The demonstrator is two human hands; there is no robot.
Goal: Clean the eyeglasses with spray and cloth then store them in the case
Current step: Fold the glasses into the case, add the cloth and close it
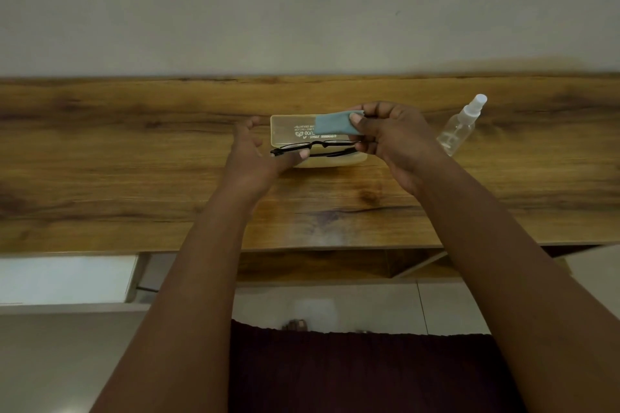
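Observation:
Black-framed eyeglasses [318, 145], folded, are held level just above an open translucent yellowish case [292, 129] on the wooden table [134, 151]. My left hand [255, 154] pinches the glasses' left end with thumb and fingers. My right hand [392, 137] holds the right end with its lower fingers and pinches a folded blue-grey cloth [332, 124] between thumb and forefinger. The cloth hangs over the case's raised lid, which bears white printed text.
A clear spray bottle [461, 126] with a white cap stands to the right of my right hand. The wall runs along the table's far edge. A white drawer unit [67, 278] sits below the near edge at left, with tiled floor beneath.

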